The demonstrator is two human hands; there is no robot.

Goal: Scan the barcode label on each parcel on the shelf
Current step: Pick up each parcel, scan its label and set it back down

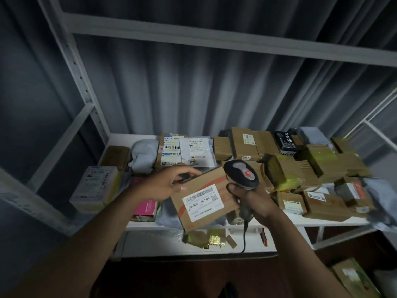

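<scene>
Lower shelf (253, 241), nearest: gold-foil packet (216, 240), cardboard scraps, scanner cable hanging across its front

Held above the shelf's front edge: cardboard parcel (206, 196), tilted, white barcode label (203, 202) facing up, printed "J6-S04". Left hand (169, 183) grips the parcel's upper left edge, fingers curled over the top, thumb below. Right hand (252, 201) is wrapped tight round the handle of the grey barcode scanner (240, 173), whose head stands just beside the parcel's upper right corner

Main shelf (322, 221): pink box (146, 208) left, white carton (96, 186) beyond it, brown labelled boxes (322, 203) right

Further back: grey poly bag (142, 154), labelled flat mailers (187, 150), brown cartons, black box (286, 140)
</scene>
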